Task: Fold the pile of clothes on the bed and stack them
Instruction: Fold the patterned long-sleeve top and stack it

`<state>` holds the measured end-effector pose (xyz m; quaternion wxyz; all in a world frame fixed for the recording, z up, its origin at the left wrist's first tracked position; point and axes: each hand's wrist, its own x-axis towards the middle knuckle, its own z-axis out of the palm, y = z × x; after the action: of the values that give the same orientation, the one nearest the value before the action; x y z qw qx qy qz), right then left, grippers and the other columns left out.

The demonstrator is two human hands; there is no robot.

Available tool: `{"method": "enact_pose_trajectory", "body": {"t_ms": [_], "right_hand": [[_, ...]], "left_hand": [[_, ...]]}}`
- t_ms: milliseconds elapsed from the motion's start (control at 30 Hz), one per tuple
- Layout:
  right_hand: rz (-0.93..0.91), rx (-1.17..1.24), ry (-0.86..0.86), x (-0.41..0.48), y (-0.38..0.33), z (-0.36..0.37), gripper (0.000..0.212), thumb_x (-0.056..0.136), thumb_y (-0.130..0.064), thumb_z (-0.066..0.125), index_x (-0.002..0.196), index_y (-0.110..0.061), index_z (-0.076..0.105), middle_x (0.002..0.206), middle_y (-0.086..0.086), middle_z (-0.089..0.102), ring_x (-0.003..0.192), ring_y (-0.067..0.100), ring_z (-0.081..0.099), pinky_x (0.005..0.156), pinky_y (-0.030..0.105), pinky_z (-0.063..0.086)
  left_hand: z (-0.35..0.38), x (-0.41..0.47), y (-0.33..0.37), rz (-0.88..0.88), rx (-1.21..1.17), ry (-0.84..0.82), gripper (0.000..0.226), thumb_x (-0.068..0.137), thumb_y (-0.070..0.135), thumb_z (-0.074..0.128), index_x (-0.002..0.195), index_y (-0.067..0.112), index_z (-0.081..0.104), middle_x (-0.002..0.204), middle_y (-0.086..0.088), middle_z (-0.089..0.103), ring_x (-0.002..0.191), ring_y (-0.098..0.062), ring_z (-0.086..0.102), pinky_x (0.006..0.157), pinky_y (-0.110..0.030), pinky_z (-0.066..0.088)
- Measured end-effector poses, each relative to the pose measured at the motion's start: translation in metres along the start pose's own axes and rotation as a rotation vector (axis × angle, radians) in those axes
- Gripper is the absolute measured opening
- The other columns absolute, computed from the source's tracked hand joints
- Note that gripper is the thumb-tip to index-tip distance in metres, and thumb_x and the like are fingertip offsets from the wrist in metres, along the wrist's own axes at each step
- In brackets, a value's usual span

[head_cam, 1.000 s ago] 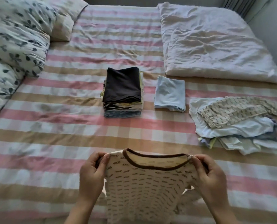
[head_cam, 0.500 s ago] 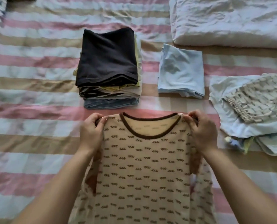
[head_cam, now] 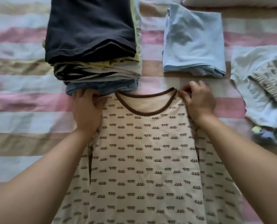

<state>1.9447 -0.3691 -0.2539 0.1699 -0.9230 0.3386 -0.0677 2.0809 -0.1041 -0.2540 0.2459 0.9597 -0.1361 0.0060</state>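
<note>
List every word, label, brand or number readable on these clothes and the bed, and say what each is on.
None: no readable text in view.
The patterned shirt carries only repeated brown loop squiggles, a print, not letters.
The folded stack, the light blue folded piece and the unfolded pile show no labels; marks on the pile's top garment are too blurred to tell.

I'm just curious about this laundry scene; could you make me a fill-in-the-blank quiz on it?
The patterned shirt has a ____ neckline trim. The left hand and right hand grip its ____. The folded garment beside the tall stack is light ____.
Missing: brown; shoulders; blue.
</note>
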Motion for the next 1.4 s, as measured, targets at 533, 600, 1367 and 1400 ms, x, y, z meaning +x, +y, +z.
{"method": "enact_pose_trajectory", "body": {"t_ms": [533, 600, 1367, 1400], "right_hand": [[0.258, 0.238, 0.057, -0.225, 0.057, -0.067, 0.009, 0.082, -0.005, 0.067, 0.090, -0.009, 0.068, 0.087, 0.005, 0.064, 0.083, 0.025, 0.054, 0.073, 0.022, 0.033], [0.254, 0.225, 0.036, -0.256, 0.067, -0.068, 0.013, 0.076, -0.003, 0.072, 0.087, -0.009, 0.068, 0.084, 0.004, 0.064, 0.079, 0.024, 0.054, 0.072, 0.027, 0.042], [0.607, 0.807, 0.231, -0.316, 0.111, -0.085, 0.005, 0.086, -0.021, 0.062, 0.084, -0.026, 0.062, 0.082, -0.005, 0.065, 0.077, 0.010, 0.061, 0.067, 0.021, 0.048], [0.692, 0.850, 0.272, -0.310, 0.118, -0.090, 0.003, 0.085, -0.030, 0.059, 0.082, -0.030, 0.060, 0.079, -0.008, 0.065, 0.073, 0.002, 0.061, 0.063, 0.016, 0.047]], "left_hand": [[0.022, -0.204, 0.160, 0.281, -0.439, -0.538, 0.013, 0.088, 0.008, 0.057, 0.098, 0.007, 0.065, 0.096, 0.000, 0.059, 0.085, -0.015, 0.056, 0.077, -0.033, 0.052], [0.026, -0.220, 0.163, 0.259, -0.398, -0.533, 0.014, 0.087, 0.009, 0.060, 0.099, 0.007, 0.066, 0.097, -0.001, 0.058, 0.089, -0.015, 0.055, 0.077, -0.026, 0.049], [0.032, -0.244, 0.173, 0.393, -0.264, -0.398, 0.036, 0.082, -0.007, 0.052, 0.114, 0.008, 0.061, 0.116, -0.011, 0.056, 0.106, -0.026, 0.042, 0.090, -0.032, 0.036], [0.035, -0.239, 0.178, 0.418, -0.251, -0.379, 0.038, 0.081, -0.009, 0.051, 0.113, 0.008, 0.062, 0.115, -0.012, 0.057, 0.105, -0.029, 0.043, 0.089, -0.032, 0.036]]}}
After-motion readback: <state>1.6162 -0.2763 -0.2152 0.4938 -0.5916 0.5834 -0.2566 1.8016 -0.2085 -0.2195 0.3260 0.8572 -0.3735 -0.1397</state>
